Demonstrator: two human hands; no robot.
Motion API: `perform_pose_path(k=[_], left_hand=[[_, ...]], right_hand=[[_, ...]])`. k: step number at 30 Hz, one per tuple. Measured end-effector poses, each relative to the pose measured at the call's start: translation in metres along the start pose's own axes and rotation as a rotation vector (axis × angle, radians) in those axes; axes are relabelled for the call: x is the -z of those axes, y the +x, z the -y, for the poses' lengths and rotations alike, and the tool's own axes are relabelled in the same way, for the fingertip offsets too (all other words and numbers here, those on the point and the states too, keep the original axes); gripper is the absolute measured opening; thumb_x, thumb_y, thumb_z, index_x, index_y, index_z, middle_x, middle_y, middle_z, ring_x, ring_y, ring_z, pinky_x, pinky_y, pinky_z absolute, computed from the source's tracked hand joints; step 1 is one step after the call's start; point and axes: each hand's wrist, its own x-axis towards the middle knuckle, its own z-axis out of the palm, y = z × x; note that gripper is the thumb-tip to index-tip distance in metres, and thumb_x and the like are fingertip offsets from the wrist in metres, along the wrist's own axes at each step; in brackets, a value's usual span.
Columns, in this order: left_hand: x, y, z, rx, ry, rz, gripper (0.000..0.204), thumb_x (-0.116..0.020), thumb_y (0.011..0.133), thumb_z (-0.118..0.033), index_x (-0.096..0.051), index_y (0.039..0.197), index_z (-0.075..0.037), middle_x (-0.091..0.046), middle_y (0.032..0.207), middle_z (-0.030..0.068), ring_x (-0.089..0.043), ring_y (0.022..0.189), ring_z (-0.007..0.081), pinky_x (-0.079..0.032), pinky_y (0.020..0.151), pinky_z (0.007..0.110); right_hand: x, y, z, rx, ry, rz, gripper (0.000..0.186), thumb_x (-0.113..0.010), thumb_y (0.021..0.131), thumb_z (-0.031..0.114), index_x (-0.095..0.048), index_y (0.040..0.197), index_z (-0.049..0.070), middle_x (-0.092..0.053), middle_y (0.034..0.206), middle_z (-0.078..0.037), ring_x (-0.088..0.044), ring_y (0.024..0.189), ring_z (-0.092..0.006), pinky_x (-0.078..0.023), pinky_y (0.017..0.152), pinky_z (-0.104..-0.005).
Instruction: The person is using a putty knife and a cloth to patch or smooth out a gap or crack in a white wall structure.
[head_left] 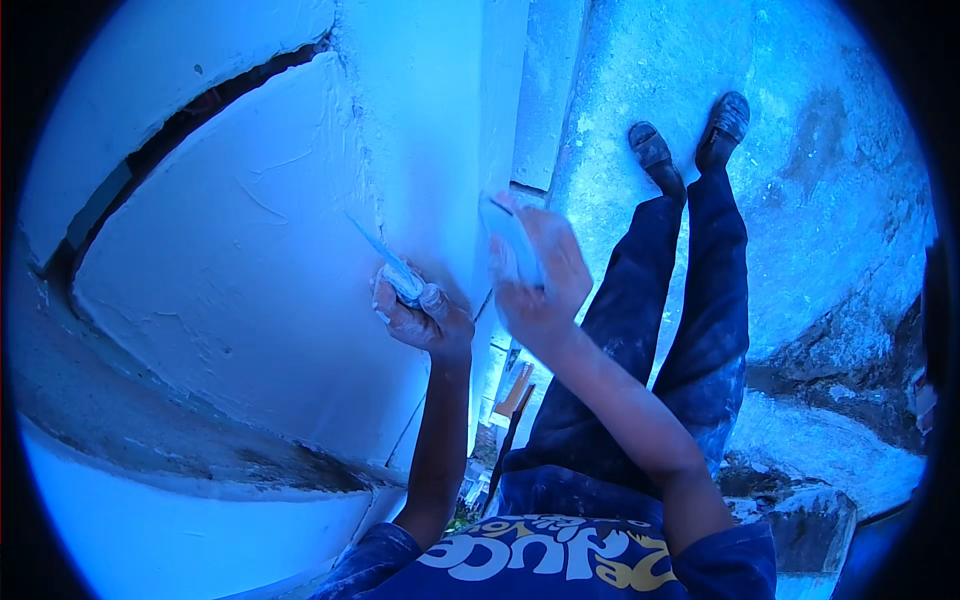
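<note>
In the left hand [428,315], grips a thin-bladed, scraper-like tool [403,278], with fingers and thumb closed around its smeared base; in the right hand [550,275], near the left and blurred, holds a flat pale piece [514,246] between thumb and fingers. To the left of both hands and behind them, has a broad pale wall [230,280], streaked with ridges and smears. To the right of the hands, has a rough, blotched floor [810,200] under strong blue light. Right of the right hand, wears dark trousers [705,300], smudged pale on the thigh. Below both hands, wears a dark blue shirt [540,560] with pale and yellow printing. Up and left from the left hand, faces a long, dark, curved slot [205,104] in the wall. Up and right from the right hand, wears dark shoes [655,148] on the floor. From the left hand, points the tool's blade up and left; cannot tell whether it touches the wall. Below the right hand, has a small brownish block [515,390].
</note>
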Motion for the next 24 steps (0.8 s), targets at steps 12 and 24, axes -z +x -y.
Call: perform_pose_path(k=[12,24], left_hand=[[0.0,-0.002,0.004,-0.005,0.012,-0.018,0.048,-0.052,0.104,-0.037,-0.043,0.127,0.004,-0.055,0.101,0.015,-0.053,0.087,0.0226,-0.044,0.074,0.036],[0.001,0.002,-0.003,0.044,0.057,-0.042,0.046,-0.049,0.107,-0.041,-0.047,0.12,0.003,-0.052,0.101,0.0101,-0.051,0.091,0.0169,-0.043,0.081,0.032]], right_hand=[[0.004,0.005,-0.007,-0.005,0.041,0.025,0.023,-0.072,0.085,0.007,-0.07,0.106,-0.003,-0.068,0.094,-0.019,-0.07,0.081,-0.0319,-0.054,0.072,-0.0372],[0.01,-0.021,-0.01,0.05,0.139,0.144,0.046,-0.07,0.077,0.002,-0.068,0.123,0.004,-0.07,0.108,-0.015,-0.069,0.092,-0.0337,-0.057,0.079,-0.0405]])
